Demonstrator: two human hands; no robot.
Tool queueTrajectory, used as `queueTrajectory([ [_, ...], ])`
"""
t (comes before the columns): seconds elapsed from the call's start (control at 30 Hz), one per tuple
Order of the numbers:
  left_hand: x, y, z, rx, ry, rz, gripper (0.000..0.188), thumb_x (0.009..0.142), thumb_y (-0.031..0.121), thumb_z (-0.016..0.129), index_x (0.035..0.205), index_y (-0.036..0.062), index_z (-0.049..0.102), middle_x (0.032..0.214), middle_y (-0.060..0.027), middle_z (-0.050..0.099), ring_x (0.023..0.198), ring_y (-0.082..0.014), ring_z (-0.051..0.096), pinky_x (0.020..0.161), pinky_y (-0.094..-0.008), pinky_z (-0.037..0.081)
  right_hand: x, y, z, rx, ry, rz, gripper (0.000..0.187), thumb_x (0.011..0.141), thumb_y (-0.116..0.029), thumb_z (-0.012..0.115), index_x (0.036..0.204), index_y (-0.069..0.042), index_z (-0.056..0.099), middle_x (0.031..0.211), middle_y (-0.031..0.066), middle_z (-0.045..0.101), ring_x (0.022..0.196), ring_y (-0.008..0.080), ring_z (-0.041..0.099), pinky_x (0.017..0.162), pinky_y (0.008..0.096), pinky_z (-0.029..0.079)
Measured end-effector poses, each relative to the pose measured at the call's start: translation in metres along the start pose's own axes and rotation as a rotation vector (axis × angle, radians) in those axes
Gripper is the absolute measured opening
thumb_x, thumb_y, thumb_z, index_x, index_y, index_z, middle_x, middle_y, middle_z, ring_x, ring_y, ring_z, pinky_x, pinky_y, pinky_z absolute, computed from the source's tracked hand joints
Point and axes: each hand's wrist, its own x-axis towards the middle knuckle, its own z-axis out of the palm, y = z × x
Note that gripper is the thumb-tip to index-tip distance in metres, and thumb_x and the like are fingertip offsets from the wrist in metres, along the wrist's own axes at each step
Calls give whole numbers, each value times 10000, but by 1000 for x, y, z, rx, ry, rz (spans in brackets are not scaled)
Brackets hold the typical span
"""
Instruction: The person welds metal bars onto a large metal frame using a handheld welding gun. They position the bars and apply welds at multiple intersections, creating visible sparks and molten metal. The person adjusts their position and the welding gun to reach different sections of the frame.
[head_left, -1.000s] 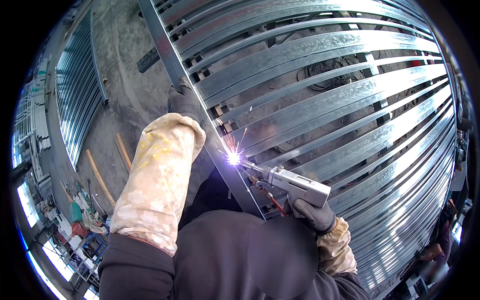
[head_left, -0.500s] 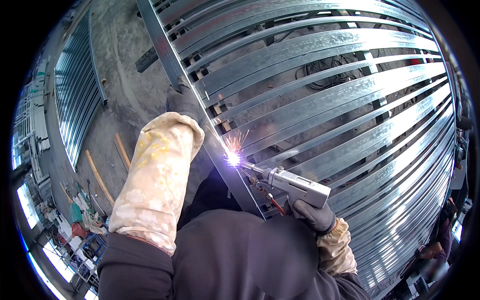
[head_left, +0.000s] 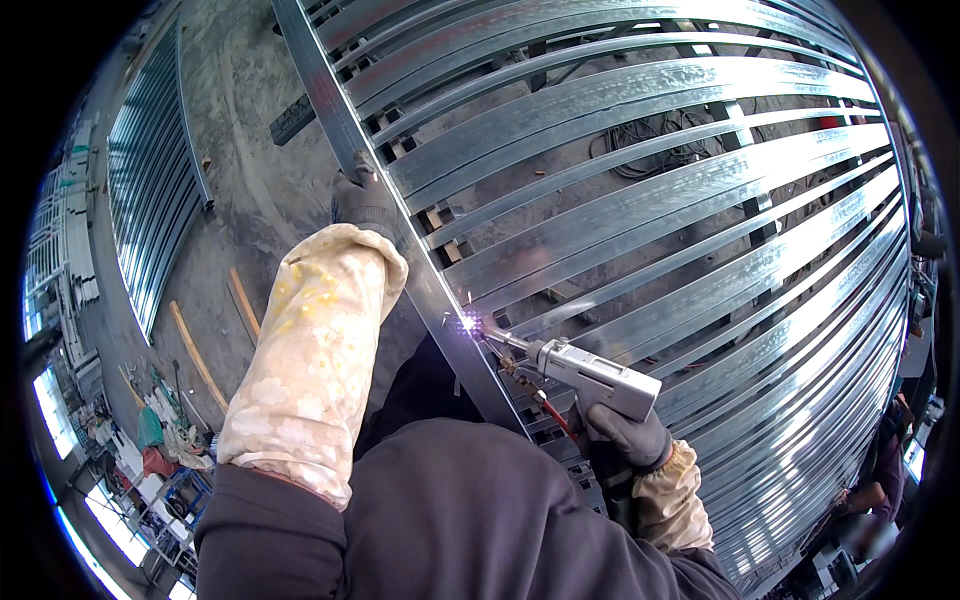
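Note:
My right hand [head_left: 635, 432], in a dark grey glove, is closed round the grip of a silver welding gun [head_left: 600, 378]. The gun's nozzle points left at a joint where a slat meets the long galvanized side rail [head_left: 440, 305] of a steel frame. At the nozzle tip is a small violet-white glow [head_left: 468, 322] with a few sparks. Further up the rail, my gloved left hand [head_left: 362, 200] grips its outer edge; part of its fingers is hidden. A red hose [head_left: 555, 412] runs from the gun past my right hand.
Parallel galvanized slats [head_left: 640, 200] stretch away to the right over supports. Coiled black cables [head_left: 660, 145] lie on the floor beneath them. To the left are another slatted panel [head_left: 155, 190] and wooden strips [head_left: 198, 355]. A person [head_left: 880, 490] is at the far right edge.
The bright burst of sparks at the nozzle has shrunk to a small glow. The gun tip has shifted very slightly, while my left hand stays on the rail.

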Motion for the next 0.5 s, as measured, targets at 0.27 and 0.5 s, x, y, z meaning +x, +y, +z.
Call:
queueTrajectory([
  [0.27, -3, 0, 3, 29, 64, 50, 659, 1011, 535, 437, 1191, -78, 597, 1102, -302, 672, 1051, -450, 647, 885, -469, 516, -7, -2, 6, -16, 71, -26, 434, 963, -190, 649, 1338, -4, 532, 899, 44, 668, 708, 71, 539, 620, 240, 456],
  [0.5, 4, -7, 4, 49, 87, 75, 670, 1003, 547, 440, 1219, -68, 592, 1120, -308, 665, 1056, -453, 642, 887, -466, 513, -25, -10, 9, 119, 151, -59, 478, 954, -169, 647, 1376, 8, 506, 996, 88, 688, 774, 98, 608, 651, 240, 493],
])
